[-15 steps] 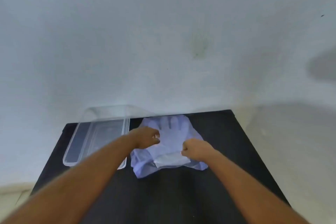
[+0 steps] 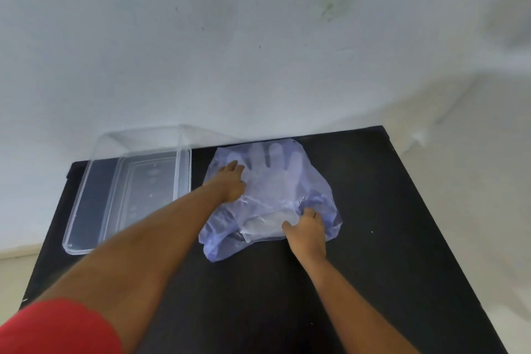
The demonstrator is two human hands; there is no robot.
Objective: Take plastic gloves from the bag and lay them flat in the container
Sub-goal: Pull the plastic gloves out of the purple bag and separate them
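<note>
Hands both on the bag (image 2: 287, 181), a thin bluish translucent plastic bag lying crumpled on the black desk (image 2: 388, 238). Left hand (image 2: 231, 184) lies on the bag's upper left part, fingers (image 2: 232, 167) extended and loosely spread, pressing flat on the plastic; not gripping anything that I can see. Right hand (image 2: 306, 231) sits at the bag's near edge by its opening, fingers (image 2: 311, 214) curled down and pinching the bag film, thumb toward the left. Exactly how much film is caught is hard to tell.

Plastic gloves (image 2: 268, 161) are inside the bag, showing through it: pale finger shapes point toward the far edge of the desk, at the bag's far end beyond the left hand. A whitish folded bundle (image 2: 267, 223) shows at the bag mouth, just left of the right hand; cannot tell if it is more gloves.

Container (image 2: 184, 181), clear plastic and rectangular, sits on the desk left of the bag, close beside it but not touching. Nothing lies flat in it from what shows. Its far end runs past the desk's back edge toward the white wall (image 2: 258, 37). Red sleeve (image 2: 57, 327) on the left arm at the lower left corner.
</note>
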